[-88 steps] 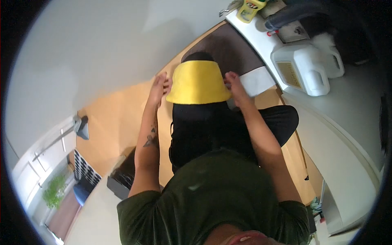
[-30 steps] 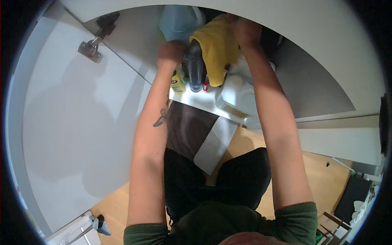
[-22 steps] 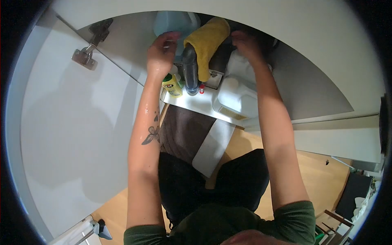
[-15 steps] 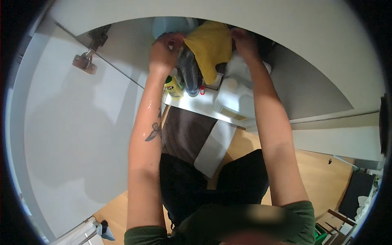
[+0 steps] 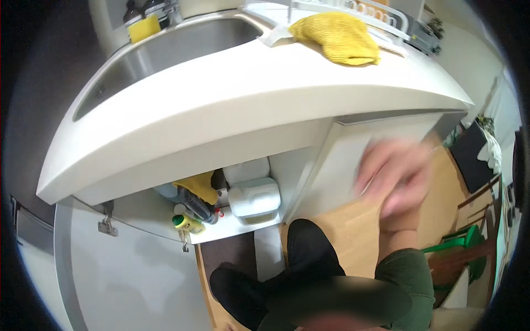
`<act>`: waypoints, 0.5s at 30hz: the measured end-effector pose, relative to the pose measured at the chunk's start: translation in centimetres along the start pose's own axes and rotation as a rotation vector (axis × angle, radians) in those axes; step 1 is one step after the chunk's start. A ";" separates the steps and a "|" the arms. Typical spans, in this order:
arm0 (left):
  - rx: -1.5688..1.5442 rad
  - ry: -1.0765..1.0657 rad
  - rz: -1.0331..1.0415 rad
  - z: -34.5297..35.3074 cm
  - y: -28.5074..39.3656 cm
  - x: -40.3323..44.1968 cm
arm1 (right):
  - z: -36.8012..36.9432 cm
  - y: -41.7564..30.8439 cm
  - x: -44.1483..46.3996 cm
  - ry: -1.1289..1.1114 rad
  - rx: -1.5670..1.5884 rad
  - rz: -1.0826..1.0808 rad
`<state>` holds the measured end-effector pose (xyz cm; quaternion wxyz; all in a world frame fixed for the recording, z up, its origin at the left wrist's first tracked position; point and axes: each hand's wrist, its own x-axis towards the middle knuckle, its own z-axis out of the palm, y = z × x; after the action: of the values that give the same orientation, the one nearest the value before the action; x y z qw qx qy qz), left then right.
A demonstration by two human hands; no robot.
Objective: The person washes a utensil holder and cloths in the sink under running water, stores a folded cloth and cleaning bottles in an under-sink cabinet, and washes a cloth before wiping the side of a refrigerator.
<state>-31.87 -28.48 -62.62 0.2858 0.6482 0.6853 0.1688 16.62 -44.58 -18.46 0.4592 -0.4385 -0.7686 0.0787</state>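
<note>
My right hand (image 5: 396, 174) is raised in front of the cabinet front, smeared by motion, with its fingers partly bent. Whether it holds anything does not show. My left hand is out of view. Inside the open cupboard, a yellow cloth (image 5: 203, 187) drapes over a dark, see-through bottle-like thing (image 5: 196, 204). Beside them stand a yellow bottle with a green cap (image 5: 191, 225) and a white plastic jug (image 5: 255, 199). A second yellow cloth (image 5: 338, 39), ribbed and bunched up, lies on the white countertop (image 5: 221, 91) above.
A steel sink (image 5: 182, 49) is set into the countertop at left. Behind the ribbed cloth is a white dish rack (image 5: 381, 16). The open cupboard door (image 5: 132, 276) spreads at lower left. On the right is a green chair (image 5: 469, 243).
Both hands have left the cloth in the cupboard, and the right has swung out to the right. The view has risen and pulled back, bringing in the countertop and sink.
</note>
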 end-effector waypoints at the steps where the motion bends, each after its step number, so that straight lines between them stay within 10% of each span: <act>1: 0.039 -0.043 -0.054 -0.1 -0.3 -2.4 | -0.9 -1.8 0.2 0.382 -0.072 0.032; 3: 0.067 -0.129 -0.090 -0.6 0.9 -4.7 | -4.2 -3.5 4.0 0.685 -0.924 0.364; 6: 0.068 -0.261 -0.101 -2.4 3.6 -5.6 | -7.4 -0.8 6.0 0.618 -1.193 0.316; 8: 0.019 -0.385 -0.164 -4.9 6.2 -4.2 | -6.2 -0.7 8.6 0.481 -1.153 0.982; 11: -1.028 -0.463 -0.315 -6.5 3.5 1.0 | -5.0 -1.5 8.1 0.524 -0.798 0.449; 12: -0.804 -0.203 -0.166 -10.0 9.7 1.9 | -4.5 -2.0 6.9 0.587 -0.691 0.306; 13: -0.733 -0.155 -0.073 -12.5 14.3 3.1 | 0.7 -3.1 7.0 0.371 -1.386 -0.060; 14: -0.768 -0.101 0.103 -13.2 17.4 3.7 | 6.2 -3.7 8.7 0.869 -0.563 0.185; 15: -0.783 -0.135 0.220 -13.4 20.2 3.7 | 7.7 -2.1 7.1 0.807 -0.207 0.144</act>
<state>-24.05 -20.91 -40.66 0.5353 0.5695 0.4759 0.4034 7.94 -38.36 -17.17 0.6701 -0.5307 -0.4982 -0.1451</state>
